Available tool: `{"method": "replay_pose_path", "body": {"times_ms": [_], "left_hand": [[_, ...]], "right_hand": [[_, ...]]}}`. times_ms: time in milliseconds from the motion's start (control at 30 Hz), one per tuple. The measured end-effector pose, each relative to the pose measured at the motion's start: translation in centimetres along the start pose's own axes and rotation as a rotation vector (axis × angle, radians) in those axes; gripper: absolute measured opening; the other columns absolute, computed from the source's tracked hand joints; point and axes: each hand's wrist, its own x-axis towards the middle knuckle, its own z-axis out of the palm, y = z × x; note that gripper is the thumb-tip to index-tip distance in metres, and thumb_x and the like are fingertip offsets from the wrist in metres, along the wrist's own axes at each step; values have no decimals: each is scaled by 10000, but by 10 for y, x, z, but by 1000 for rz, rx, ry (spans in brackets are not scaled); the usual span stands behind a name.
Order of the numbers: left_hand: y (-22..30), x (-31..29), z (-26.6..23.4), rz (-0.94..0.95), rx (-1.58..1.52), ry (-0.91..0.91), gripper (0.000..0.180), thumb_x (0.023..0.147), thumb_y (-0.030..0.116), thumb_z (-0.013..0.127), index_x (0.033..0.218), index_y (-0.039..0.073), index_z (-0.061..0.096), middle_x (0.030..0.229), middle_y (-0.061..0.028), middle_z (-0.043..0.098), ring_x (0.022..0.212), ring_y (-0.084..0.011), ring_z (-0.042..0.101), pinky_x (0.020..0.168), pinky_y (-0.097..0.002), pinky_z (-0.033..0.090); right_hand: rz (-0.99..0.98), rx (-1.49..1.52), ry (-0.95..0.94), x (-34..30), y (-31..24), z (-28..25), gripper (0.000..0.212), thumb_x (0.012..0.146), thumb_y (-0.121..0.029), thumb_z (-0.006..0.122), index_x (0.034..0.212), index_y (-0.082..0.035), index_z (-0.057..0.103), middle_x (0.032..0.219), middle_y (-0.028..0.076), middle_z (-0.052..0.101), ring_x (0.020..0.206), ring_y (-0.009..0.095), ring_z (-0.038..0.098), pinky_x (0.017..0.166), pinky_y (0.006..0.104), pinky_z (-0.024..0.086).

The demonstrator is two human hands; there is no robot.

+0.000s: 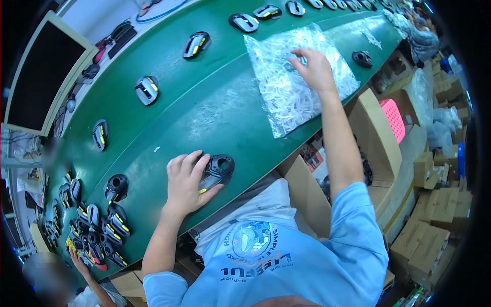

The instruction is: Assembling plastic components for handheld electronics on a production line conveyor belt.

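My left hand point(185, 180) rests on the green table with its fingers around a computer mouse point(223, 166), black with a round opening at one end and a yellow strip near my thumb. My right hand point(315, 70) is over a clear plastic bag point(286, 100) full of small white strips. Its thumb and forefinger are apart, and I see nothing between them. Beyond the bag, to the right, lies another black mouse part point(362, 59). A similar black piece point(116, 188) sits left of my left hand.
Black-and-silver mice point(147, 90) stand in a spaced line along the belt point(169, 77) at the far side. A pile of mice point(97, 225) lies at lower left, near a co-worker's hand point(79, 263). A monitor point(46, 71) stands far left. Open cardboard boxes point(376, 138) are at my right.
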Motion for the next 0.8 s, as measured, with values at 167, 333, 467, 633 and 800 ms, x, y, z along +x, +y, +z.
{"method": "replay_pose_path", "body": {"times_ms": [167, 333, 467, 633, 800], "left_hand": [[1, -2, 2, -22, -15, 30, 787, 787, 459, 916, 1428, 83, 659, 1461, -137, 629, 1310, -414, 539, 1152, -544, 408], [3, -11, 2, -36, -40, 50, 786, 791, 439, 912, 1441, 84, 649, 1448, -129, 645, 1287, -402, 557, 1140, -539, 420], [1, -9, 0, -60, -28, 52, 787, 793, 420, 909, 1453, 89, 637, 1452, -129, 645, 1295, -399, 558, 1141, -539, 423], [-1, 2, 5, -46, -60, 64, 789, 803, 433, 908, 1457, 90, 630, 1454, -113, 648, 1306, -385, 563, 1145, -529, 428], [-1, -8, 12, -70, -92, 108, 827, 817, 449, 907, 1495, 90, 598, 1445, -101, 658, 1297, -379, 568, 1144, -520, 432]], "right_hand": [[18, -53, -176, -10, 38, 1, 252, 971, -279, 807, 1070, -48, 802, 1008, 152, 807, 916, 345, 773, 857, 443, 598], [324, 916, -12, -36, -19, -23, 80, 1014, -101, 792, 1039, -32, 761, 986, 38, 801, 891, 100, 715, 812, 273, 563], [281, 1260, -197, -86, -146, -10, 106, 958, -18, 837, 1031, -19, 761, 898, -42, 703, 760, -2, 559, 667, 192, 419], [312, 1188, -288, -130, -213, 22, 130, 941, -69, 866, 1040, -13, 803, 847, -67, 674, 686, 6, 449, 594, 222, 343], [127, 873, -409, -143, -230, 17, 128, 900, -84, 872, 1016, -42, 838, 860, 51, 751, 678, 135, 552, 597, 302, 423]]}}
